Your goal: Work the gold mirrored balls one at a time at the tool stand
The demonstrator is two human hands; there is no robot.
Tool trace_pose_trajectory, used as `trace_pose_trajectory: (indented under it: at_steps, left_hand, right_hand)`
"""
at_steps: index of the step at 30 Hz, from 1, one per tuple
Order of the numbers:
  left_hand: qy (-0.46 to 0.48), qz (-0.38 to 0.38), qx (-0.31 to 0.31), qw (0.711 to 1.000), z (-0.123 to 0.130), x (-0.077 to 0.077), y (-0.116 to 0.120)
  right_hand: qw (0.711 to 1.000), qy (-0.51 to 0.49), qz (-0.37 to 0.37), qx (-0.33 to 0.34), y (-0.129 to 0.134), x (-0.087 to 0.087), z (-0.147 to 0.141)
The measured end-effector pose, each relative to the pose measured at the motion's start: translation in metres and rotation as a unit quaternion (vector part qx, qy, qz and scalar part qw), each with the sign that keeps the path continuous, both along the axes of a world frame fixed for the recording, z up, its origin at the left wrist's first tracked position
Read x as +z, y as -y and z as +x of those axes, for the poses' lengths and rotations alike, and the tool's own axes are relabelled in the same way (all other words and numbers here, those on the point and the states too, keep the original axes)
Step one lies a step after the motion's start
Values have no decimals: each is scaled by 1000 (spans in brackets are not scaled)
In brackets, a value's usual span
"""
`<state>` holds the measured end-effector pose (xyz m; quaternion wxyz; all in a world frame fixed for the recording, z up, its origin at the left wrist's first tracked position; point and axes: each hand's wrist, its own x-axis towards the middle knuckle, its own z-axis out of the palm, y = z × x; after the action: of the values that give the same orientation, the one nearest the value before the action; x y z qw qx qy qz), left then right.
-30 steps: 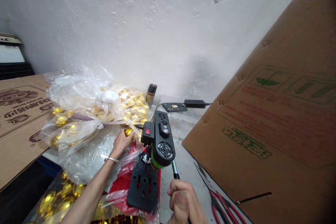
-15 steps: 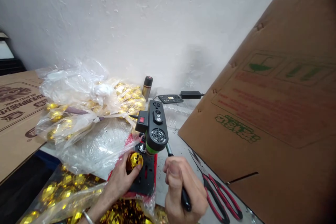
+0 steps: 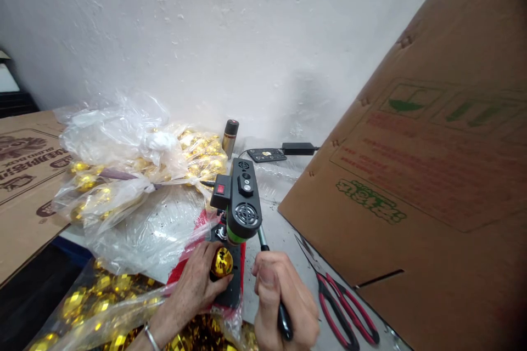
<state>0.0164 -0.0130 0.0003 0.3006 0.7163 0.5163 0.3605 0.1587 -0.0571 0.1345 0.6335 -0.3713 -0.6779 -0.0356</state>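
A small gold mirrored ball (image 3: 223,262) sits between the thumb and fingers of my left hand (image 3: 196,279), over the black base plate (image 3: 230,294) of a small bench press (image 3: 246,197). The press has a black head with round grilles and a red switch, and a green band beneath. My right hand (image 3: 284,299) is wrapped round the black-gripped lever (image 3: 285,321) that sticks out from the press's right side. The head's underside is hidden from me.
Clear plastic bags of gold balls (image 3: 201,153) lie at back left; more gold balls (image 3: 102,296) lie in front. Red-handled scissors (image 3: 340,296) rest beside a large cardboard box (image 3: 395,175). A spray can (image 3: 230,138) and a black adapter (image 3: 298,148) stand near the wall.
My left hand has shifted the gold ball slightly right and toward me, away from beneath the press head. My right hand stays on the lever, moved slightly left.
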Motion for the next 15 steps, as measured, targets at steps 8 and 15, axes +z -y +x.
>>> trace_pose_trajectory:
  at_steps: [8,15]
  left_hand:
    - [-52,-16,-7,998,9,-8,-12]
    - [-62,-5,-2,998,10,-16,-12]
  right_hand:
    - [1000,-23,-3,-17,4,-7,-6]
    - [998,-37,-12,-57,7,-35,-13]
